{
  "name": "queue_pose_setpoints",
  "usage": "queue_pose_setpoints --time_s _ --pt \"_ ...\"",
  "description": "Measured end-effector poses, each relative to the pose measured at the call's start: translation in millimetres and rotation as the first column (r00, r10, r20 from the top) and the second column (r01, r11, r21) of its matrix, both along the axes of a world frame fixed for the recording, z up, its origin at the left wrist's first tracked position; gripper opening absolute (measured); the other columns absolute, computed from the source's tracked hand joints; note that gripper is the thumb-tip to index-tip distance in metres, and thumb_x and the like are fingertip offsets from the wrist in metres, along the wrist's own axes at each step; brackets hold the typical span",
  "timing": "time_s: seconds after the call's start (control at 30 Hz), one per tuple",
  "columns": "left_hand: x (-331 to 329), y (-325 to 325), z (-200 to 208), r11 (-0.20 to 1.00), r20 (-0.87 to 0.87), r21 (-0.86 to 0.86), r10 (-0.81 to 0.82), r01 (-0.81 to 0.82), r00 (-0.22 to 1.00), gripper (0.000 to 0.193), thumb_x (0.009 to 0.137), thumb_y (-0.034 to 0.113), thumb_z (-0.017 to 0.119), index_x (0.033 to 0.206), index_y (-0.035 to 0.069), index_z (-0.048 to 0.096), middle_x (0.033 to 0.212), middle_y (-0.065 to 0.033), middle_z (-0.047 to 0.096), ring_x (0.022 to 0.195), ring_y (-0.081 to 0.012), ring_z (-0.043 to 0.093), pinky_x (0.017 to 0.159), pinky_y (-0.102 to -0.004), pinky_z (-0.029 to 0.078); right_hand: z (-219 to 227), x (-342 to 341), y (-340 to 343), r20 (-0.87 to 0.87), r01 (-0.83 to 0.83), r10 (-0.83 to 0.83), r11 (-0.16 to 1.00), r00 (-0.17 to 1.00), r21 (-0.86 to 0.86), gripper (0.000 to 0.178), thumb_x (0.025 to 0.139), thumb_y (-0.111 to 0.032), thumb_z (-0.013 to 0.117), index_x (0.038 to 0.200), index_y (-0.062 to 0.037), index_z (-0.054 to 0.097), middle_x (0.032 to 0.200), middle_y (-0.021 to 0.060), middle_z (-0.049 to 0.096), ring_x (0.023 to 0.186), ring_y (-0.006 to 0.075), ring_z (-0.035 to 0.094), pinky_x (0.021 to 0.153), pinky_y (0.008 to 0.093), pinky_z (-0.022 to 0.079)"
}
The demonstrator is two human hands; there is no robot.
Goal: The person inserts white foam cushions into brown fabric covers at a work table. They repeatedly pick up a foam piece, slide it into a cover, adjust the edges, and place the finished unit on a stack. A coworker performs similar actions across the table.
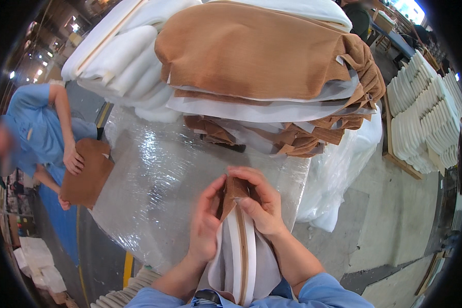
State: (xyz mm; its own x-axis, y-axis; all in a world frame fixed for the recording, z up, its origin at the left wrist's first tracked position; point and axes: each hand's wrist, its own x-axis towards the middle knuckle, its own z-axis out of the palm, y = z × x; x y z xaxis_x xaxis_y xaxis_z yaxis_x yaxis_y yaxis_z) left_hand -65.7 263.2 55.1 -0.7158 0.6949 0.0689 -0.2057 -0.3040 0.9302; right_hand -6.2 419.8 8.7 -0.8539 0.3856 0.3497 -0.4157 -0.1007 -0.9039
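Close to my body, both hands hold a brown fabric cushion cover (235,190) with a pale grey-white inner lining turned outward. A long zipper with white tape (244,246) runs down its middle toward my waist. My left hand (206,226) grips the left side of the brown end, its fingertips reaching the top. On the other side my right hand (264,205) curls over that end, thumb pressed on the fabric near the zipper's upper end. The folds hide what lies inside.
A plastic-wrapped table (159,190) carries a stack of brown covers (251,56) and white padded cushions (123,56). At left, a person (41,118) in a blue shirt handles a brown cushion (90,172). White foam pieces (421,113) stand on a wooden pallet at right.
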Motion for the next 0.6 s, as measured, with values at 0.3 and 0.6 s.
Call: queue_pose_setpoints --time_s 0.3,0.6 --pt "5.2 -0.6 9.1 0.916 -0.466 -0.289 0.118 -0.277 0.877 0.043 0.1 0.004 0.059 0.141 -0.007 0.059 0.152 -0.0255 0.054 0.142 -0.0336 0.053 0.117 -0.041 0.042 37.5 6.7 -20.0 0.218 0.233 -0.248 0.968 0.944 0.095 0.027 0.09 -0.002 0.074 0.115 0.0016 0.069 0.134 0.0203 0.067 0.135 0.0364 0.06 0.112 0.0413 0.048" --pt "11.7 6.6 9.4 0.804 -0.587 -0.286 0.283 -0.522 0.758 0.025 0.103 0.007 0.056 0.116 -0.008 0.071 0.123 -0.0229 0.068 0.12 -0.0379 0.067 0.104 -0.0448 0.054 18.5 -7.9 -44.6 0.069 0.423 -0.427 0.904 0.902 0.063 0.007 0.091 0.001 0.074 0.096 -0.0003 0.07 0.115 0.0151 0.075 0.123 0.038 0.066 0.106 0.0447 0.051"
